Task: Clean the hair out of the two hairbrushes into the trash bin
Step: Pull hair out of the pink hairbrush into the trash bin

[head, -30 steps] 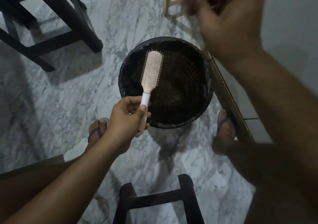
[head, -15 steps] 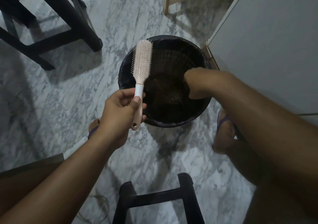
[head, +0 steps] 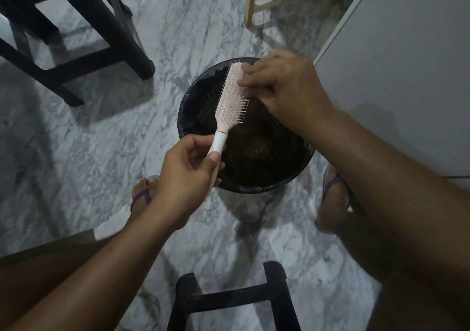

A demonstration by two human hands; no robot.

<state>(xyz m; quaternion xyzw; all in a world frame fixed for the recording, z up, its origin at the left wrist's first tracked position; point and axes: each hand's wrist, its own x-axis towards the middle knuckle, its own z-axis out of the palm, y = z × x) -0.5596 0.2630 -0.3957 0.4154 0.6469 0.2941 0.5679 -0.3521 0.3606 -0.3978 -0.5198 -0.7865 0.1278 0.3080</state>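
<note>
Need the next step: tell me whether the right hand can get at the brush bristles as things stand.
Probably yes. The right hand is already at the bristles near the tip of the brush, which the left hand holds by the handle over the bin; nothing lies between.

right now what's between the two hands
The pink hairbrush: left hand grips its handle, right hand pinches its bristles, over the trash bin, head view.

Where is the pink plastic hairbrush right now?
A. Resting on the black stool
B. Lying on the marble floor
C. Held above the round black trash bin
C: the left hand grips the pink plastic hairbrush by its handle, its bristled head over the round black trash bin.
</note>
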